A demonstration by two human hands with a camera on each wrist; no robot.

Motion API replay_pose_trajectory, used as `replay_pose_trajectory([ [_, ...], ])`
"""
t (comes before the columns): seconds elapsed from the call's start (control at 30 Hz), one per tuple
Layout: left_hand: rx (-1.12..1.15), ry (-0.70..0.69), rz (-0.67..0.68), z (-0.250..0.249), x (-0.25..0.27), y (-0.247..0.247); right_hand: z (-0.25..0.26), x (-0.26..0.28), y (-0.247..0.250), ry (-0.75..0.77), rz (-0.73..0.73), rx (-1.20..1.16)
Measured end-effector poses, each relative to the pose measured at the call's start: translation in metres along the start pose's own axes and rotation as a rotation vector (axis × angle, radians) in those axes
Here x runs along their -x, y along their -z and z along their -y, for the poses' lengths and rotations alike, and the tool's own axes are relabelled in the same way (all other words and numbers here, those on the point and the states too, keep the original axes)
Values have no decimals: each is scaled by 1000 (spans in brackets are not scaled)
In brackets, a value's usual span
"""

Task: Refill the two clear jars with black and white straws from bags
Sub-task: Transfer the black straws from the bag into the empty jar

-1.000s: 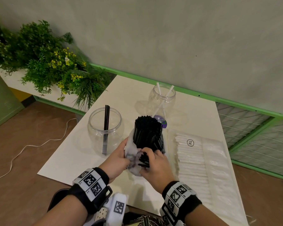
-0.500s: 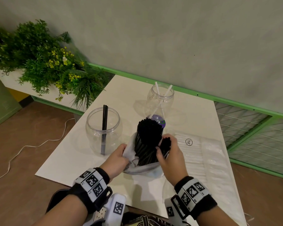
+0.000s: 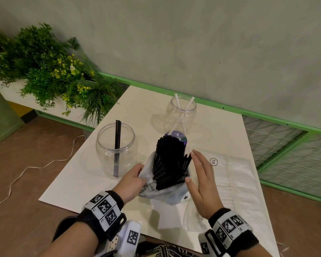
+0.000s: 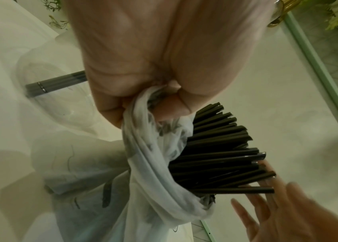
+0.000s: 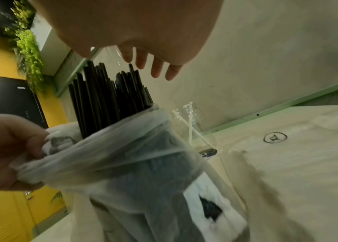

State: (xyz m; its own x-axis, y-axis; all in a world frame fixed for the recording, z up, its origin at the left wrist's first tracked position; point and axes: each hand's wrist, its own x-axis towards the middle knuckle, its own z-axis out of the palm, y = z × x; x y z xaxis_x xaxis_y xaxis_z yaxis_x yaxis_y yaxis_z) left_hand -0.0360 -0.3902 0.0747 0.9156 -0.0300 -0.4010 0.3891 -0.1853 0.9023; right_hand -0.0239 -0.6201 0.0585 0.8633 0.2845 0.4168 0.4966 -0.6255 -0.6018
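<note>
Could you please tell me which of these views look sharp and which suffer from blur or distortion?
Head view: sharp on the black straws, wide-angle bend at the edges. Left wrist view: the right hand is motion-blurred, the left hand looms soft. Right wrist view: the bag is smeared, the palm fills the top.

Bare forearms, no sleeves. Each wrist w/ black band (image 3: 100, 217) carrying white block of black square fiducial tags; right-wrist one (image 3: 230, 229) same, w/ black buckle at 7 o'clock. White tagged unit (image 3: 131, 236) below left wrist. Left hand (image 3: 132, 179), right hand (image 3: 202, 182) ungloved.
</note>
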Motion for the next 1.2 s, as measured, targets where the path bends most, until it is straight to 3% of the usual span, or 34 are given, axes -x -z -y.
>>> replay_pose_trajectory([
  [0.1, -49, -31, -12, -2, -1, 0, -2, 11, -8, -58, 58, -33],
  [0.23, -29, -118, -35, -13, 2, -5, -8, 7, -29, -191, 12, -128],
  [0.4, 208, 75, 65, -13, 0, -11, -27, 2, -52, -386, 39, -222],
  [0.5, 313, 165, 64, -12, -4, -10, -25, 1, -51, -420, 29, -331],
  [0.6, 324, 122, 96, -3, -13, -9, -27, 4, -49, -434, 41, -376],
  [0.67, 296, 101, 27, 3, -18, -9, -29, 6, -48, -453, 46, -406],
  [0.8, 106, -30, -78, 7, -25, -8, -25, 10, -41, -468, 24, -506],
  [0.97, -205, -223, 11, 9, -30, -7, -22, 8, -36, -458, 28, -566],
  [1.1, -661, -309, 137, -2, -16, 6, -25, 9, -37, -488, 37, -587],
  [1.2, -1214, -374, 151, -7, -6, 3, -27, 9, -37, -499, 41, -642],
])
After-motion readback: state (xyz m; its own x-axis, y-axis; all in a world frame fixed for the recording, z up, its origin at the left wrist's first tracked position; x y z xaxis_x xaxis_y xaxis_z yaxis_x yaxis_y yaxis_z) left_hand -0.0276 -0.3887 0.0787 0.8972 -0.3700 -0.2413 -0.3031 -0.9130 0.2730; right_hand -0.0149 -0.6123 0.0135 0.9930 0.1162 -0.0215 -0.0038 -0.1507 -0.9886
